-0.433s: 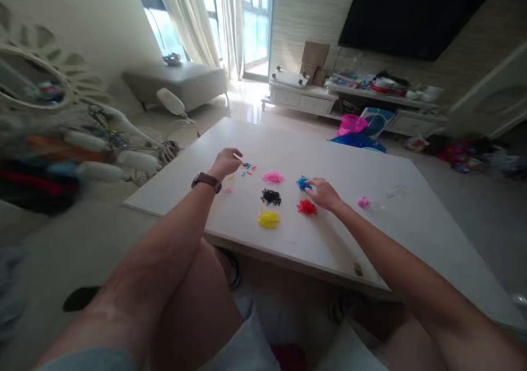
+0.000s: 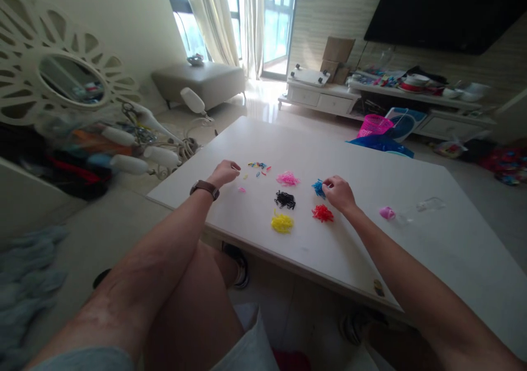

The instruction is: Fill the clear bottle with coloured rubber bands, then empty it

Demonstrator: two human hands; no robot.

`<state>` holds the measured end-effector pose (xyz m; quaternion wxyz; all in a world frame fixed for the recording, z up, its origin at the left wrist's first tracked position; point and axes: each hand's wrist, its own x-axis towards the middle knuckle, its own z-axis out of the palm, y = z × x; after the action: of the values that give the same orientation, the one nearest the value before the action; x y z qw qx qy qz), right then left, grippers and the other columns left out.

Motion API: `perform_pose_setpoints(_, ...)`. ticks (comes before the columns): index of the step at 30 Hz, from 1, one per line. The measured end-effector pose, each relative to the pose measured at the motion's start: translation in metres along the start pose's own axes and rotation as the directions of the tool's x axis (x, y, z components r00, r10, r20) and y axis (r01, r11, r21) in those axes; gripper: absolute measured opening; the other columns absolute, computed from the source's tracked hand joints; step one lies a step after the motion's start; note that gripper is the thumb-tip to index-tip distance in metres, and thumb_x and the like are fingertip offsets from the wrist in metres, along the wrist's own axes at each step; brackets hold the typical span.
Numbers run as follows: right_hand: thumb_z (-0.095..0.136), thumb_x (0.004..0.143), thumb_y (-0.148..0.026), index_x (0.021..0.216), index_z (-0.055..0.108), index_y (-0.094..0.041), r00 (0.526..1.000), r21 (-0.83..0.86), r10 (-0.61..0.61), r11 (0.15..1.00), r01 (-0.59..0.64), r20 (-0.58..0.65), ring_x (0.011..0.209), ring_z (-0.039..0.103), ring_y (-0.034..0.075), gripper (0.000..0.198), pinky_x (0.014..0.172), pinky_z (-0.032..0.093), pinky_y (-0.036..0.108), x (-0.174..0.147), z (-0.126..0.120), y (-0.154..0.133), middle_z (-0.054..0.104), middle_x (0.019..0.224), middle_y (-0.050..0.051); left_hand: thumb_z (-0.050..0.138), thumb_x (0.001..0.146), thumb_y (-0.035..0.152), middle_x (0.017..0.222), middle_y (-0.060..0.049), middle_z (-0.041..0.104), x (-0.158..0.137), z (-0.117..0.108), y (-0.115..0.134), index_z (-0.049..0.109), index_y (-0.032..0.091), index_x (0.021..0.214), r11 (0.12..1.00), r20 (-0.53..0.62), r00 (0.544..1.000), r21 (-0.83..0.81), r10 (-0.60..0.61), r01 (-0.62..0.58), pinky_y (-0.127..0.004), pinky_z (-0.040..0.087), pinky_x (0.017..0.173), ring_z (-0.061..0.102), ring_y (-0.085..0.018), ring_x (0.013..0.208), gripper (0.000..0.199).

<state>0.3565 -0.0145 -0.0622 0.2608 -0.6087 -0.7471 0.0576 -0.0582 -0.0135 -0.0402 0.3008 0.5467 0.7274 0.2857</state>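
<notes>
Small looped pieces like rubber bands lie on the white table (image 2: 370, 256) in separate piles: pink (image 2: 287, 179), black (image 2: 285, 200), yellow (image 2: 282, 223), red (image 2: 323, 213) and blue (image 2: 318, 187). My right hand (image 2: 340, 193) is at the right edge of the blue pile, thumb and fingertips pinched together; what lies between them is too small to see. My left hand (image 2: 224, 173), wearing a brown wristband, hovers loosely curled with a small gap at its fingertips. Just right of it are scattered mixed-colour pieces (image 2: 258, 166). A few pink pieces (image 2: 241, 190) lie nearer me.
A pink-purple object (image 2: 387, 213) and a clear plastic piece (image 2: 430, 204) are on the table's right side. A small dark item (image 2: 378, 288) sits at the front edge. Beyond the table stand a pink basket (image 2: 376, 125) and a TV bench. White lamp arms (image 2: 158, 156) stick up at left.
My left hand has drawn back leftward from the scattered mixed pieces. My right hand has shifted slightly right at the blue pile. The whole view has turned a little left.
</notes>
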Motion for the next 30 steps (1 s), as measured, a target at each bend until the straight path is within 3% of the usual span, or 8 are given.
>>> perform_pose_setpoints(5, 0.055, 0.085, -0.025, 0.079, 0.064, -0.019, 0.966, 0.139, -0.071, 0.984, 0.108, -0.247, 0.080, 0.058, 0.020, 0.012, 0.074, 0.047, 0.033, -0.003, 0.010, 0.002, 0.063, 0.083, 0.005, 0.068, 0.068, 0.021, 0.110, -0.011, 0.075, 0.001, 0.010, -0.006, 0.075, 0.014, 0.106, 0.990, 0.057, 0.997, 0.134, 0.042, -0.049, -0.027, 0.051, 0.080, 0.069, -0.023, 0.098, 0.039)
perform_pose_setpoints(8, 0.055, 0.088, -0.025, 0.083, 0.064, -0.020, 0.928, 0.181, -0.090, 0.970, 0.165, -0.363, 0.083, 0.058, 0.021, 0.012, 0.070, 0.047, 0.033, -0.006, 0.013, 0.012, 0.063, 0.085, 0.005, 0.070, 0.070, 0.022, 0.108, -0.010, 0.075, 0.004, 0.021, -0.001, 0.073, 0.016, 0.114, 0.973, 0.072, 0.995, 0.216, 0.069, -0.083, -0.028, 0.052, 0.082, 0.069, -0.023, 0.095, 0.045)
perform_pose_setpoints(12, 0.056, 0.091, -0.024, 0.085, 0.064, -0.020, 0.863, 0.105, -0.166, 0.964, 0.243, -0.477, 0.086, 0.057, 0.023, 0.011, 0.075, 0.048, 0.035, -0.015, 0.011, 0.028, 0.063, 0.085, 0.006, 0.069, 0.073, 0.022, 0.103, -0.010, 0.075, 0.010, 0.037, 0.007, 0.069, 0.014, 0.124, 0.962, 0.080, 0.996, 0.264, 0.048, -0.068, -0.029, 0.053, 0.081, 0.070, -0.022, 0.089, 0.051)
perform_pose_setpoints(15, 0.057, 0.091, -0.022, 0.086, 0.064, -0.021, 0.830, 0.066, -0.211, 0.956, 0.284, -0.516, 0.086, 0.056, 0.023, 0.009, 0.080, 0.048, 0.037, -0.023, 0.008, 0.035, 0.064, 0.086, 0.006, 0.070, 0.074, 0.025, 0.120, -0.014, 0.072, 0.016, 0.047, 0.012, 0.068, 0.014, 0.124, 0.953, 0.051, 0.997, 0.294, 0.065, -0.077, -0.032, 0.051, 0.094, 0.067, -0.027, 0.110, 0.051)
perform_pose_setpoints(19, 0.059, 0.090, -0.020, 0.086, 0.064, -0.021, 0.821, 0.107, -0.188, 0.952, 0.288, -0.539, 0.085, 0.056, 0.022, 0.007, 0.080, 0.049, 0.037, -0.028, 0.004, 0.035, 0.065, 0.086, 0.005, 0.073, 0.072, 0.029, 0.147, -0.015, 0.057, 0.024, 0.056, 0.017, 0.070, 0.017, 0.121, 0.931, -0.006, 0.998, 0.361, 0.067, -0.060, -0.037, 0.042, 0.110, 0.047, -0.033, 0.140, 0.050)
perform_pose_setpoints(24, 0.059, 0.090, -0.019, 0.086, 0.065, -0.021, 0.845, 0.184, -0.145, 0.944, 0.274, -0.515, 0.083, 0.056, 0.022, 0.008, 0.075, 0.049, 0.035, -0.033, 0.002, 0.034, 0.065, 0.085, 0.005, 0.075, 0.068, 0.028, 0.127, -0.011, 0.071, 0.032, 0.057, 0.018, 0.074, 0.019, 0.113, 0.948, 0.003, 1.000, 0.319, 0.015, -0.015, -0.030, 0.049, 0.099, 0.064, -0.029, 0.120, 0.046)
perform_pose_setpoints(30, 0.059, 0.090, -0.020, 0.084, 0.065, -0.020, 0.863, 0.257, -0.111, 0.929, 0.266, -0.492, 0.081, 0.057, 0.020, 0.008, 0.070, 0.049, 0.034, -0.036, 0.004, 0.031, 0.065, 0.084, 0.004, 0.072, 0.070, 0.023, 0.120, -0.010, 0.074, 0.035, 0.052, 0.020, 0.077, 0.014, 0.109, 0.962, 0.002, 1.000, 0.271, 0.027, -0.027, -0.026, 0.051, 0.092, 0.069, -0.025, 0.109, 0.041)
